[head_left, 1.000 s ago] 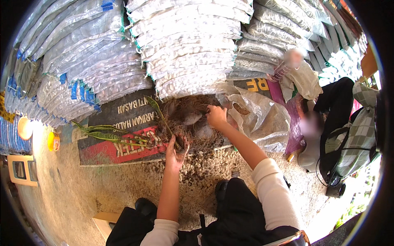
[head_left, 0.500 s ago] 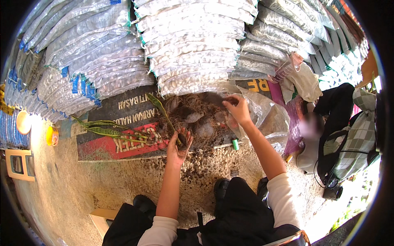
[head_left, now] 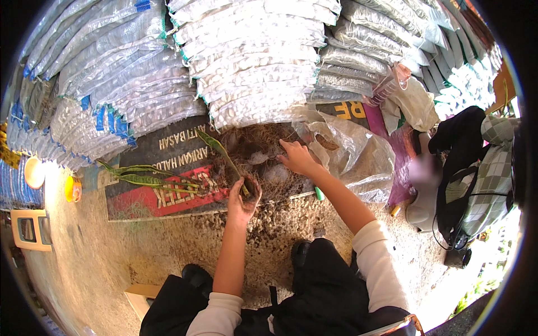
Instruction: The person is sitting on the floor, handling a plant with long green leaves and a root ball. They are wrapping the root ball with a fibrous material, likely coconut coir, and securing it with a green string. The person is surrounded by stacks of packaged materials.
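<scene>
My left hand [head_left: 242, 203] is closed round the base of a snake plant cutting [head_left: 216, 147], its long green leaf with yellow edges leaning up and to the left. Dark soil or fibre covers the palm around the base. Over the right part of a heap of brown coconut fibre [head_left: 255, 143] reaches my right hand [head_left: 298, 159], index finger and thumb apart, with nothing visible between them. Pale grey lumps [head_left: 276, 173] lie in the heap beside that hand. More snake plant leaves [head_left: 143, 179] rest on the printed sheet to the left.
Stacked plastic sacks [head_left: 255, 73] wall off the far side. A dark and red printed sheet [head_left: 168, 196] lies under the heap, with a clear plastic bag [head_left: 367, 162] at its right. Further right are a checked cloth bag [head_left: 487, 196] and a small green cylinder [head_left: 319, 193].
My right hand has moved left and down onto the fibre heap; the dark fibre clump near its fingertips no longer shows there. My left hand still holds the cutting, nearly in place.
</scene>
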Available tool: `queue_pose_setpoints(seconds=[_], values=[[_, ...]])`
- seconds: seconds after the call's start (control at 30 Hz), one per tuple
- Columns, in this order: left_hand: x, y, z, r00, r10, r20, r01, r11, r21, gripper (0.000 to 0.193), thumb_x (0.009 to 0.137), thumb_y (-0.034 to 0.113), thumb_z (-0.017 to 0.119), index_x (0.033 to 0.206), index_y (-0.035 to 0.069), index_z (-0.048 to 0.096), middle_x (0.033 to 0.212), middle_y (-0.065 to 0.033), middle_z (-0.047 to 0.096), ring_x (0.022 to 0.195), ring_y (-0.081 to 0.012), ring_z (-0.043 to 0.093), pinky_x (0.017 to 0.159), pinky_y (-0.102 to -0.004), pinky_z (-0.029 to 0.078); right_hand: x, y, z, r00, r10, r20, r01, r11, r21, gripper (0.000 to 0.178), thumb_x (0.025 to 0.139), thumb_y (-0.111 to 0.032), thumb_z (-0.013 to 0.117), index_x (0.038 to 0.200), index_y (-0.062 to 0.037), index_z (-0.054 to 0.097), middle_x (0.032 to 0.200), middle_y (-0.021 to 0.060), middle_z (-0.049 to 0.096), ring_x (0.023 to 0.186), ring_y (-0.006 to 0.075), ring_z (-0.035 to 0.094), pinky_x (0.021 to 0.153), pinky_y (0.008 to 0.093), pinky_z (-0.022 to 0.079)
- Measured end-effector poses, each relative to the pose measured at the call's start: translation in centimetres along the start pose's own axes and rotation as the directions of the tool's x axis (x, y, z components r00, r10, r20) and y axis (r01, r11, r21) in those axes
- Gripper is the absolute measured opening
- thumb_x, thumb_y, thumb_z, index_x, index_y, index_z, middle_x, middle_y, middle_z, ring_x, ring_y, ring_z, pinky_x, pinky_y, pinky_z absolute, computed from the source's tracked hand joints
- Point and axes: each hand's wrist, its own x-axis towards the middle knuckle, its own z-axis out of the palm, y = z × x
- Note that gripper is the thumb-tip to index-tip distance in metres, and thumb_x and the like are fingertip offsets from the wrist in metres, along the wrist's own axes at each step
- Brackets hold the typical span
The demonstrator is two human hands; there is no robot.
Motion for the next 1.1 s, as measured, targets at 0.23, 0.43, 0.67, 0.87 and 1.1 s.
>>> queue_pose_setpoints(seconds=[0.23, 0.43, 0.67, 0.87, 1.1], values=[[-0.8, 0.1, 1.6, 0.998, -0.002, 0.061, 0.005, 0.999, -0.053, 0.015, 0.084, 0.018, 0.057, 0.085, 0.004, 0.058, 0.081, -0.007, 0.06, 0.078, -0.021, 0.06, 0.068, -0.0353, 0.053, 0.6, -1.0, 0.3, 0.99, 0.136, 0.043, -0.136, 0.991, -0.018, 0.054, 0.075, -0.033, 0.065, 0.121, -0.0082, 0.05, 0.122, 0.0122, 0.048, 0.113, 0.0294, 0.044, 0.09, 0.0498, 0.033], [0.2, 0.0, 0.0, 0.993, -0.008, 0.114, 0.008, 1.0, 0.003, 0.019, 0.089, 0.019, 0.051, 0.101, 0.004, 0.051, 0.1, -0.0094, 0.058, 0.097, -0.0237, 0.056, 0.085, -0.0393, 0.05, -0.8, -1.2, 0.3, 0.978, -0.017, -0.206, 0.081, 0.95, 0.301, 0.033, 0.07, -0.016, 0.071, 0.097, -0.0018, 0.058, 0.092, 0.0157, 0.058, 0.078, 0.0273, 0.059, 0.066, 0.0348, 0.047], [0.6, -0.6, -0.5, 0.991, 0.031, 0.128, -0.033, 0.999, 0.013, 0.022, 0.091, 0.02, 0.049, 0.108, 0.007, 0.049, 0.113, -0.0096, 0.051, 0.11, -0.0243, 0.048, 0.093, -0.0404, 0.047, -2.7, -6.0, -4.8, 0.989, 0.001, -0.146, 0.082, 0.821, 0.565, 0.031, 0.075, -0.019, 0.069, 0.094, 0.0026, 0.06, 0.082, 0.0158, 0.063, 0.065, 0.0204, 0.06, 0.061, 0.0336, 0.047], [1.5, -1.6, -0.3, 0.994, 0.065, -0.086, -0.049, 0.982, 0.181, 0.018, 0.094, 0.028, 0.043, 0.101, 0.015, 0.052, 0.093, -0.0011, 0.058, 0.053, -0.0074, 0.054, 0.045, -0.0201, 0.047, -4.3, -10.9, -3.5, 0.919, -0.378, -0.115, 0.388, 0.918, 0.081, 0.033, 0.078, -0.019, 0.064, 0.102, 0.0024, 0.056, 0.097, 0.0173, 0.056, 0.082, 0.0329, 0.06, 0.071, 0.0386, 0.05], [1.1, -1.7, -0.7, 0.996, 0.07, -0.05, -0.063, 0.989, 0.135, 0.026, 0.095, 0.034, 0.035, 0.103, 0.015, 0.051, 0.072, 0.0044, 0.055, 0.043, -0.0041, 0.047, 0.032, -0.0178, 0.037, -5.8, -11.1, -2.8, 0.906, -0.418, -0.062, 0.419, 0.869, 0.263, 0.038, 0.077, -0.014, 0.063, 0.111, 0.0007, 0.055, 0.106, 0.0167, 0.051, 0.09, 0.034, 0.056, 0.076, 0.0387, 0.048]])
